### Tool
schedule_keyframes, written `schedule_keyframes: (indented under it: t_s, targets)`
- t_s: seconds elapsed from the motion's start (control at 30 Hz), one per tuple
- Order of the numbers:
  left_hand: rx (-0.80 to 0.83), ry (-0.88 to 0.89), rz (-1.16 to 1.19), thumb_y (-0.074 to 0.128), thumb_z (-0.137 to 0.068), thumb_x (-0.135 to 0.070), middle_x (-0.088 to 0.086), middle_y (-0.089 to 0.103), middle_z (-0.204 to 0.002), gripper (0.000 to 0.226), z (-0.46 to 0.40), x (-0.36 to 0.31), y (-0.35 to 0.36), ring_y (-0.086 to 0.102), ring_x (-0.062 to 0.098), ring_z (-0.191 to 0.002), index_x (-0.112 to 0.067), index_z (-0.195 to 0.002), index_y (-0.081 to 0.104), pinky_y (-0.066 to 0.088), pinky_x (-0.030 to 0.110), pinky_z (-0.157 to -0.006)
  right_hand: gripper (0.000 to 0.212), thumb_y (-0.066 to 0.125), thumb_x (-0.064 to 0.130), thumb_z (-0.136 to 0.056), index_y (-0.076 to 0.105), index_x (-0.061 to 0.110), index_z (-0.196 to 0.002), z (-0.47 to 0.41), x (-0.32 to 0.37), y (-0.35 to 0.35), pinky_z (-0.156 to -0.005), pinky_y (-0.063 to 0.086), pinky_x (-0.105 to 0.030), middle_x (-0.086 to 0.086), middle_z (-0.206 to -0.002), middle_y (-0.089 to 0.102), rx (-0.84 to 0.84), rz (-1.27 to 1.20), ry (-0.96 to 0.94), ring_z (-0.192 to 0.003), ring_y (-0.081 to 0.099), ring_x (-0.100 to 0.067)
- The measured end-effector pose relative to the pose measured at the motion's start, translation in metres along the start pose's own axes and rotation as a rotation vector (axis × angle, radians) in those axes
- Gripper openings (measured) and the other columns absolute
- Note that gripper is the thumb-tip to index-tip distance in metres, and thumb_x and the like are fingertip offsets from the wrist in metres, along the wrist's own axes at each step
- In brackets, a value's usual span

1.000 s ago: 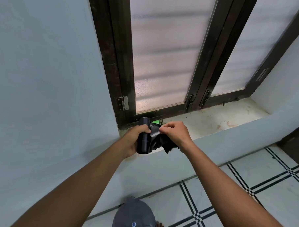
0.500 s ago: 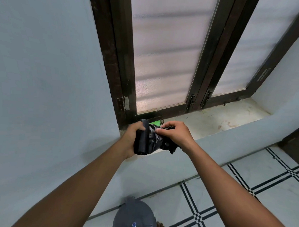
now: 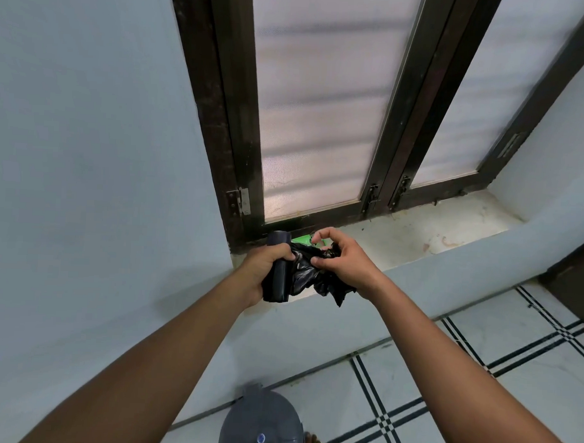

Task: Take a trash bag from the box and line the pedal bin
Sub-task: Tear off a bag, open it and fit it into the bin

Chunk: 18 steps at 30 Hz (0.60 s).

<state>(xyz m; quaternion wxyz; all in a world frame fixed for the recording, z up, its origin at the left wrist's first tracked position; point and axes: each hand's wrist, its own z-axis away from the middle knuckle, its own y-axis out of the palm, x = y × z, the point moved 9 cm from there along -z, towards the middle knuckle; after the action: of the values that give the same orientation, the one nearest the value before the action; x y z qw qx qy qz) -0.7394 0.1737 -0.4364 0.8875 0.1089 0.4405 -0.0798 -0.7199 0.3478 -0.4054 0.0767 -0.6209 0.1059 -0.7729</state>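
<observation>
Left hand (image 3: 265, 265) gripped the trash bag roll (image 3: 278, 274) over the windowsill (image 3: 417, 233). Right hand (image 3: 342, 260) fingers curled on the loose black bag (image 3: 310, 275). Pedal bin (image 3: 263, 424) stood on the floor below.

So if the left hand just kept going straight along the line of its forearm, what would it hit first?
Most likely the dark window frame at the back corner of the sill. The left hand grips the trash bag roll, whose top end leads, so the roll would touch first. Depth is hard to judge here.
</observation>
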Motion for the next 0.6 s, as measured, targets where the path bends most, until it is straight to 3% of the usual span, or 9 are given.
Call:
schedule_keyframes:
  t_s: [0.1,0.17,0.3,0.43,0.6]
  targets:
    - [0.008,0.003,-0.011,0.074,-0.078,-0.015,0.022,0.071,-0.110,0.037,0.001,-0.002,0.001,0.069,0.038,-0.095,-0.010,-0.113,0.066,0.062,0.048,-0.077,0.017,0.072,0.004,-0.090,0.080,0.019,-0.091,0.001,0.003,0.003,-0.074,0.060,-0.031,-0.006,-0.093,0.077,-0.008,0.020,-0.029,-0.086,0.075,-0.022]
    - [-0.016,0.016,-0.073,0.075,-0.077,-0.016,0.021,0.071,-0.111,0.039,0.001,-0.004,0.000,0.069,0.038,-0.097,-0.012,-0.115,0.064,0.062,0.049,-0.078,0.005,0.083,0.019,-0.083,0.081,0.023,-0.083,0.000,-0.001,0.002,-0.076,0.063,-0.031,-0.003,-0.089,0.078,-0.068,0.062,-0.005,-0.087,0.076,-0.021]
    - [-0.039,0.041,-0.076,0.076,-0.075,-0.015,0.020,0.071,-0.110,0.039,0.000,-0.005,0.001,0.070,0.039,-0.099,-0.015,-0.113,0.065,0.063,0.047,-0.076,0.026,0.089,0.037,-0.071,0.070,0.024,-0.084,-0.004,-0.007,-0.009,-0.077,0.063,-0.035,-0.001,-0.089,0.075,-0.288,0.166,0.012,-0.084,0.073,-0.019]
    - [-0.068,0.114,-0.114,0.076,-0.075,-0.014,0.017,0.070,-0.109,0.045,0.000,-0.007,0.004,0.070,0.038,-0.098,-0.022,-0.117,0.064,0.063,0.055,-0.081,0.038,0.088,0.035,-0.072,0.078,0.021,-0.106,-0.004,-0.009,-0.008,-0.088,0.060,-0.034,0.001,-0.102,0.074,-0.342,0.237,0.048,-0.093,0.070,-0.016]
    - [-0.141,0.212,-0.088,0.075,-0.079,-0.014,0.013,0.069,-0.107,0.041,0.002,-0.011,0.007,0.069,0.033,-0.096,-0.022,-0.117,0.063,0.063,0.048,-0.080,0.021,0.084,0.026,-0.077,0.083,0.019,-0.096,-0.002,-0.005,-0.003,-0.075,0.059,-0.022,0.002,-0.089,0.075,-0.443,0.210,0.017,-0.082,0.071,-0.011]
